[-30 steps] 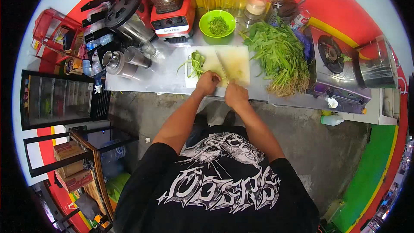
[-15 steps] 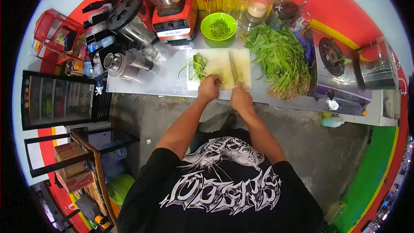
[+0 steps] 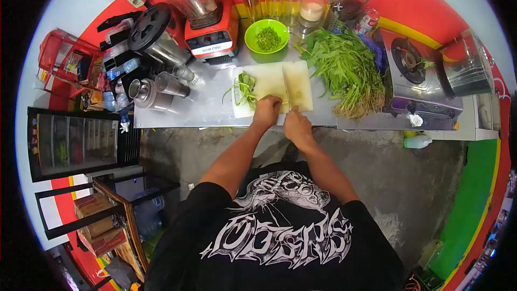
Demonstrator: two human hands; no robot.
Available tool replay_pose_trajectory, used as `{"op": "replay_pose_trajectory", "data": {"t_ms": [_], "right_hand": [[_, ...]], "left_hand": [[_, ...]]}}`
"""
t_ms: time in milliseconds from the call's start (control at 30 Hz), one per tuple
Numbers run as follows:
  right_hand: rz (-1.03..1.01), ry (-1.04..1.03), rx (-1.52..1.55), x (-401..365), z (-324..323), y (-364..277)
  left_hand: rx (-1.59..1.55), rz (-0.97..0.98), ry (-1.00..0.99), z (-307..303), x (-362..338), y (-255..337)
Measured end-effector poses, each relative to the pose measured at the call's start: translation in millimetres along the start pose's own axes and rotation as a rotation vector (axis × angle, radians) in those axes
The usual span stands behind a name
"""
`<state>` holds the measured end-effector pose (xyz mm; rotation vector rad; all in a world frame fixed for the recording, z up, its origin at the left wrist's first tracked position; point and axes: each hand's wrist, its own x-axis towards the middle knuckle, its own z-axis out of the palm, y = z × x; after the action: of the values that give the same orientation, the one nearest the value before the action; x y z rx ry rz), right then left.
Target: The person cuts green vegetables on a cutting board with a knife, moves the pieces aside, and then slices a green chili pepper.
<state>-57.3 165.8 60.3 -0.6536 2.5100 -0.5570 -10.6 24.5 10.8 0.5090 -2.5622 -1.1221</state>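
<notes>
My right hand (image 3: 298, 127) is closed round the handle of a kitchen knife (image 3: 286, 83), its blade pointing away from me over the white cutting board (image 3: 300, 78). Just left of the blade, my left hand (image 3: 267, 111) rests on the board's near edge with fingertips pressed together. What those fingers pinch, if anything, is too small to name. Cut green leafy stems (image 3: 246, 89) lie at the board's left side. Beyond the board stands a green bowl (image 3: 260, 53) with chopped greens (image 3: 267, 37) in it.
A large heap of leafy greens with roots (image 3: 350, 73) lies right of the board, beside a gas stove (image 3: 401, 83). Left stand a red blender (image 3: 211, 43) and metal shakers (image 3: 148, 94). Pump bottles (image 3: 272, 0) and a jar (image 3: 311, 13) line the back.
The knife has moved slightly left, closer to my left hand, and its blade points more straight ahead. My left fingers are drawn in tighter. The whole view has tilted a little.
</notes>
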Motion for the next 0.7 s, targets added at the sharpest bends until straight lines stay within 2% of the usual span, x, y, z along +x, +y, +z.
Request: {"op": "replay_pose_trajectory", "data": {"t_ms": [167, 467, 533, 633, 700], "right_hand": [[-0.01, -0.015, -0.002, -4, 0, -6], [-0.029, -0.01, -0.029, 13, 8, -1], [0.055, -0.016, -0.014, 4, 8, -6], [0.008, -0.083, -0.066, 2, 5, -6], [0.009, -0.058, -0.058, 13, 6, -5]], "left_hand": [[-0.039, -0.121, 0.027, 5, 2, -2], [-0.039, -0.118, 0.007, 3, 8, -7], [-0.094, -0.172, -0.03, 1, 8, -4], [-0.069, -0.203, -0.021, 2, 8, 0], [-0.058, -0.2, -0.022, 1, 8, -1]]}}
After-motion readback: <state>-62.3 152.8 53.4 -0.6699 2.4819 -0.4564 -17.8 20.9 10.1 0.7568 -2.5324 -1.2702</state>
